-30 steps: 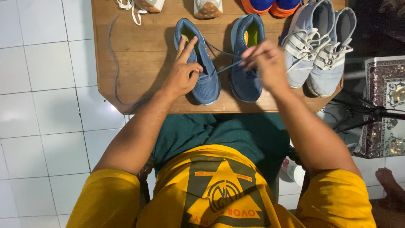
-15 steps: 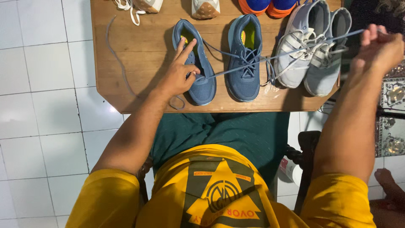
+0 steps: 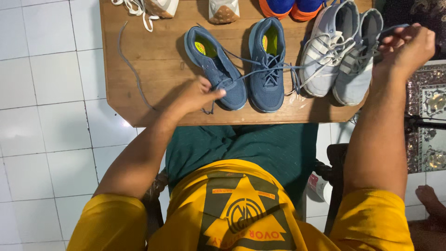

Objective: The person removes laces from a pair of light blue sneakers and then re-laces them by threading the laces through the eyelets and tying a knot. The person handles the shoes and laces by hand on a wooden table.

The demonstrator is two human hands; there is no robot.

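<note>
A pair of dark blue running shoes with yellow-green insoles stands on the wooden table (image 3: pixel 153 51). My left hand (image 3: pixel 197 95) is pinched at the toe end of the left blue shoe (image 3: pixel 214 65), on the blue-grey shoelace (image 3: pixel 278 69) where it leaves the lowest eyelets. That lace runs rightward past the right blue shoe (image 3: pixel 267 69) and over the grey shoes. My right hand (image 3: pixel 408 45) holds its far end, raised beyond the table's right edge.
A pair of light grey laced shoes (image 3: pixel 341 51) sits right of the blue pair. White and orange-blue shoes line the far edge. A loose lace (image 3: pixel 126 58) lies at the table's left. Rug (image 3: pixel 425 116), tripod legs and someone's foot (image 3: pixel 429 200) are at right.
My left hand slid from the left shoe's tongue down to its toe and closed on the lace. My right hand swung far right, pulling the lace through; the left shoe turned slightly.
</note>
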